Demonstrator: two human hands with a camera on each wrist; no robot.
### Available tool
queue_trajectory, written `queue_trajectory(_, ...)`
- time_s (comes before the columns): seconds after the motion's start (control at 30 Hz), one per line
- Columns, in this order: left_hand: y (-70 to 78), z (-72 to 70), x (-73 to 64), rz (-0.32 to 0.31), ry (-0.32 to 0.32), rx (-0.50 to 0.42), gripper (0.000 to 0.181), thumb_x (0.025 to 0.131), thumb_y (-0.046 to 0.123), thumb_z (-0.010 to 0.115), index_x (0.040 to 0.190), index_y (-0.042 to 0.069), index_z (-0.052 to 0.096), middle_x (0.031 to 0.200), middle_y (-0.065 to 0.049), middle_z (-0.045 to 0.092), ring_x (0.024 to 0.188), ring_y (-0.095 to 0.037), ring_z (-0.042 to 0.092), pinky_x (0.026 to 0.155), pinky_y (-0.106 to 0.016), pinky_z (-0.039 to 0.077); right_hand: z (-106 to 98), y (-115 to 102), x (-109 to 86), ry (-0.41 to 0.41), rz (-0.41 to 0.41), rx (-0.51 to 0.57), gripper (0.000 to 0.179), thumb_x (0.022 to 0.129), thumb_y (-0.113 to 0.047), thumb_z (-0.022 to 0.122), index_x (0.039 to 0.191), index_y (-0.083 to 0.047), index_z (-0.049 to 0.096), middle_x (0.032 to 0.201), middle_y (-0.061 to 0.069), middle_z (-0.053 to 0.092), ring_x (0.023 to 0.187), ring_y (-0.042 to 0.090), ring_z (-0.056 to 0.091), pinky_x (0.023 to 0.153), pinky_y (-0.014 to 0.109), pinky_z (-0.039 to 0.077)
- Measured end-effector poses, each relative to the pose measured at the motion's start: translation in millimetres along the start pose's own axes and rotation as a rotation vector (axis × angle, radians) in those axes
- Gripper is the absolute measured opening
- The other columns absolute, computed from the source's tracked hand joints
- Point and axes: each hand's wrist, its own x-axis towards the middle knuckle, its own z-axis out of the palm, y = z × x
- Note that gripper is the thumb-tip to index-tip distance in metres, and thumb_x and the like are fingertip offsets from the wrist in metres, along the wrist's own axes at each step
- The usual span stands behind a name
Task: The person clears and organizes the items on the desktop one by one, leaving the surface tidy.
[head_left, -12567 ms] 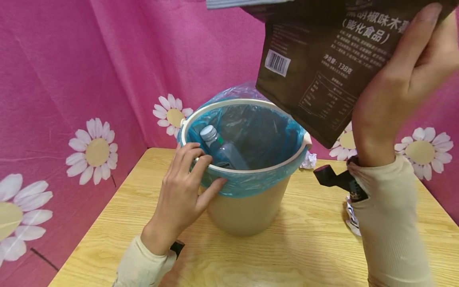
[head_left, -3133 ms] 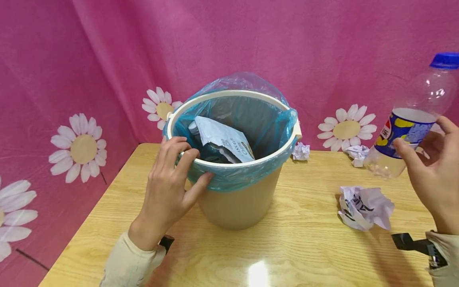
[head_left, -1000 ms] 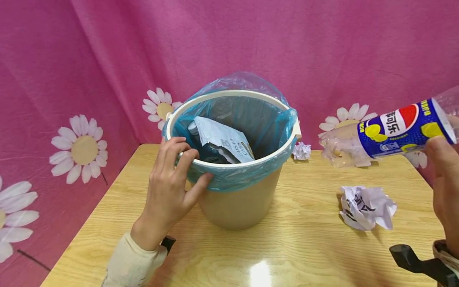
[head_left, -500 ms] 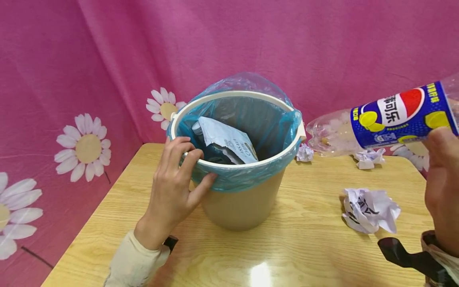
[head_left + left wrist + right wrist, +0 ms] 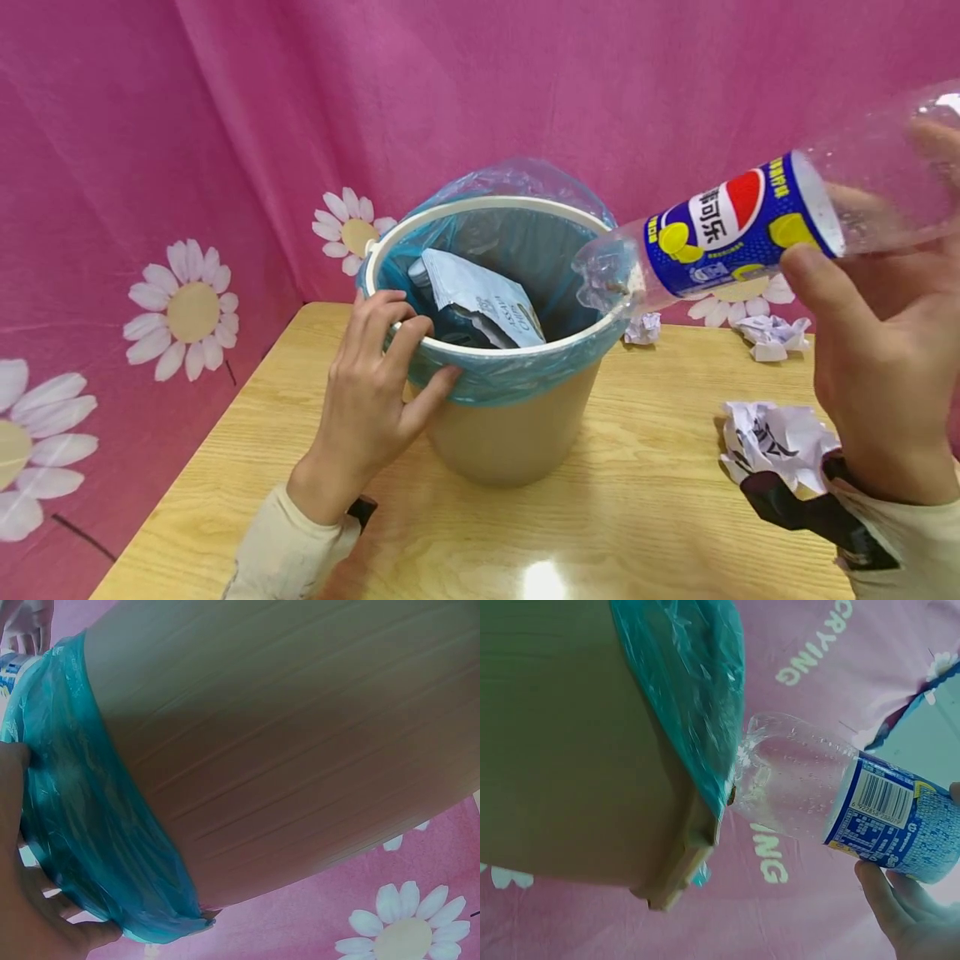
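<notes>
My left hand (image 5: 375, 375) grips the near-left rim of a beige bin (image 5: 510, 442), fingers over the edge and thumb outside on the blue liner bag (image 5: 495, 379). My right hand (image 5: 892, 350) holds a clear plastic soda bottle (image 5: 720, 225) with a blue label, tilted so its base points left over the bin's right rim. In the right wrist view the bottle (image 5: 802, 776) has its base beside the lined rim; whether they touch I cannot tell. Inside the bin a pale blue chip bag (image 5: 487, 292) lies on a bottle, of which mainly the cap end shows.
A crumpled paper ball (image 5: 776, 442) lies on the wooden table (image 5: 645, 533) near my right wrist, partly covered by its camera mount. Further back are two more paper balls, one by the bin (image 5: 642, 328) and one under the bottle (image 5: 776, 336). A pink flowered cloth (image 5: 262, 125) hangs behind.
The right hand picked up the soda bottle, turned it on its side, and moved it left to the bin's rim. Earlier, the chip bag went from that hand into the bin. The left hand stayed put.
</notes>
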Motion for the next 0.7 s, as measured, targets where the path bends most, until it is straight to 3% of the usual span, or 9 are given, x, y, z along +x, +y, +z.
queue_trajectory(0.23,-0.3,0.0,-0.9,0.007,0.003,0.0,0.054,0.099,0.055,0.045,0.113,0.004,0.06,0.117,-0.018,0.055,0.127,-0.036,0.046,0.107,-0.054,0.042,32,10,2.5,-0.122,-0.009,0.044,0.077,0.076,0.022,0.067,0.143,0.004,0.031,0.111,0.034,0.063,0.108,0.039,0.062,0.093,0.037,0.053)
queue_trajectory(0.47,-1.0,0.8,-0.5,0.02,0.01,-0.008,0.052,0.099,0.052,0.048,0.112,0.004,0.06,0.114,-0.018,0.055,0.126,-0.037,0.046,0.111,-0.053,0.037,50,17,-3.9,-0.23,0.065,-0.038,0.074,0.08,0.022,0.061,0.144,-0.001,0.034,0.116,0.029,0.064,0.104,0.034,0.065,0.091,0.034,0.053)
queue_trajectory(0.7,-1.9,0.4,-0.8,0.018,0.008,-0.004,0.05,0.099,0.051,0.049,0.111,0.004,0.06,0.114,-0.018,0.056,0.126,-0.037,0.046,0.115,-0.054,0.031,64,24,-6.3,-0.295,0.156,-0.16,0.075,0.082,0.017,0.065,0.145,-0.008,0.034,0.114,0.023,0.067,0.101,0.029,0.067,0.088,0.03,0.055)
